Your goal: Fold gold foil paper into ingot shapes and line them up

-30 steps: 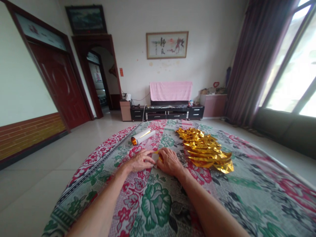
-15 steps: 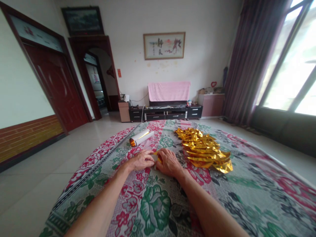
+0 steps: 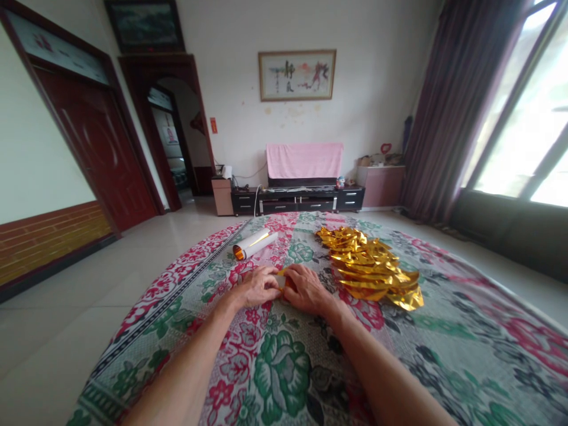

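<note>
Between my two hands, low over the cloth, is a small piece of gold foil paper (image 3: 281,280) with a whitish back. My left hand (image 3: 256,285) grips its left side, fingers bent and pressed together. My right hand (image 3: 307,289) closes over its right side, fingers curled down and covering much of it. To the right lies a heap of folded gold foil pieces (image 3: 375,266), overlapping in a long row. Beyond my left hand rests a loose roll of foil paper (image 3: 255,244), white outside and gold inside.
A flowered tablecloth (image 3: 281,373) in green, red and grey covers the round table. Past its far edge stand a low black TV cabinet (image 3: 284,206) and a screen under a pink cloth (image 3: 304,161). A purple curtain (image 3: 448,118) hangs at the right.
The view has tipped down slightly. Both hands stay at the same spot on the table, their fingers shifting a little on the foil paper. The roll and the heap lie as before.
</note>
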`<state>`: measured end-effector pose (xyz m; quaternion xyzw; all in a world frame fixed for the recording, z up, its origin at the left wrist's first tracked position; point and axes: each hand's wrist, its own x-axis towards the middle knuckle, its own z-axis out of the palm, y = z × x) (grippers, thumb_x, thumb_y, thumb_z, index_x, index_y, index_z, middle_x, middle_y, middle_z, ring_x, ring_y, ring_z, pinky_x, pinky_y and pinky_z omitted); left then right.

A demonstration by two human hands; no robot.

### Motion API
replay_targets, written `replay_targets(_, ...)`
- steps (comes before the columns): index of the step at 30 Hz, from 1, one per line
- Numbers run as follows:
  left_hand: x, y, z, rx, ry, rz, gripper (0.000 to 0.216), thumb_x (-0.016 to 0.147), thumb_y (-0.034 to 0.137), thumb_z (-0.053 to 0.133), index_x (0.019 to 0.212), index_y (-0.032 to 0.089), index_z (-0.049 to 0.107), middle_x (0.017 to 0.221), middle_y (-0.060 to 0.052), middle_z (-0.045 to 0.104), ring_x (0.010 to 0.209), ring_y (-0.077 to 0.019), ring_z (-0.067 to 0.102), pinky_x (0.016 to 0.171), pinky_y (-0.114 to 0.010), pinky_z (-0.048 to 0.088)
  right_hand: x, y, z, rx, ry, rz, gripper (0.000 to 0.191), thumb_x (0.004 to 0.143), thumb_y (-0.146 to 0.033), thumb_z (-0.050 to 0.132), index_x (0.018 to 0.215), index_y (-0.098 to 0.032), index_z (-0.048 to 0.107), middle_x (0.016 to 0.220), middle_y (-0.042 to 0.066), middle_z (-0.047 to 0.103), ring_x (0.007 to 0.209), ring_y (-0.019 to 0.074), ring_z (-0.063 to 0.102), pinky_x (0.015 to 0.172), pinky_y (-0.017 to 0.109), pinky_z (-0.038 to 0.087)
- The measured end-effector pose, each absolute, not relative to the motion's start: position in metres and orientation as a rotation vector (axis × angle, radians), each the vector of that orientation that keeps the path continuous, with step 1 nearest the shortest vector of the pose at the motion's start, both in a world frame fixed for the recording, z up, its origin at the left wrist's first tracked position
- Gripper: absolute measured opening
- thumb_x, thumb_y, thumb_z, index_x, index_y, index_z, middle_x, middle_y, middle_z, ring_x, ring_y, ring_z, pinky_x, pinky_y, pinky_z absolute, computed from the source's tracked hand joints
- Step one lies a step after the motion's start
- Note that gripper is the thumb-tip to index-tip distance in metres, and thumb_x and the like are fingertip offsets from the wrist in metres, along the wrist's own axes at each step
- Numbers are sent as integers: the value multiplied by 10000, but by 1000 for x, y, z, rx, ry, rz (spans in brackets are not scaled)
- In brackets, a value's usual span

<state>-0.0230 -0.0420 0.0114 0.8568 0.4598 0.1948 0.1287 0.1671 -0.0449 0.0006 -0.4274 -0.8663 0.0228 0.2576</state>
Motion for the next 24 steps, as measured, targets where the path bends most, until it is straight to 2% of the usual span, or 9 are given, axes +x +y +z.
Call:
replay_targets(10, -22, -43, 11, 2483, 1352, 604, 104, 692, 304, 613, 718, 218, 666, 1203, -24, 549, 1141, -194, 463, 994, -308, 343, 175, -42, 8, -1128, -2481, 169, 488, 696, -418, 592, 1138, -220, 532, 1163, 77, 498, 1069, 231, 461, 920, 374, 358)
replay_targets(24, -16, -47, 11, 2450, 1436, 614, 90, 656, 287, 630, 702, 216, 657, 1235, -29, 524, 1173, -216, 442, 1003, -331, 340, 174, -40, 5, -1129, -2474, 162, 503, 671, -450, 604, 1120, -234, 541, 1141, 68, 514, 1059, 225, 467, 909, 377, 356)
